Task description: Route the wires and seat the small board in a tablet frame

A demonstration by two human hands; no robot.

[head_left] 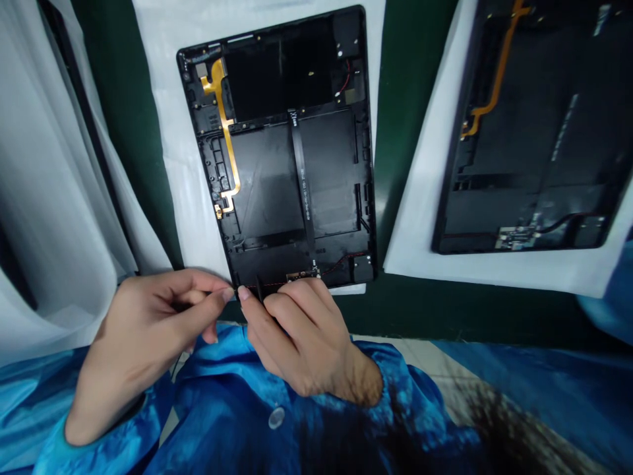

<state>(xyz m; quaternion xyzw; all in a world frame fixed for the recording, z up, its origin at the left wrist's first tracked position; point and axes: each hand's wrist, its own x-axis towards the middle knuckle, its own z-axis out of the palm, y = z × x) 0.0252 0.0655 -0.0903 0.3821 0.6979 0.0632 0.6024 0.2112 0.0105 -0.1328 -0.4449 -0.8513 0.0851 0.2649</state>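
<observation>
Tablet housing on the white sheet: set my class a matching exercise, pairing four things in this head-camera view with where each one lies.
Things
1. gold flex cable
2. black ribbon cable
3. thin red wire
4. second tablet housing

Places
A. along the bottom edge of the nearer tablet housing
B. on its own white sheet, off to the right
C. down the middle of the nearer housing
D. down the left side of the nearer housing

Pairs: 1-D; 2-C; 3-A; 4-B

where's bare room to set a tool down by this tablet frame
Green mat shows between the white sheets under this tablet frame and the next frame, and below them, right of the right hand. Crowded: this frame's bottom edge, by the left hand too.
</observation>
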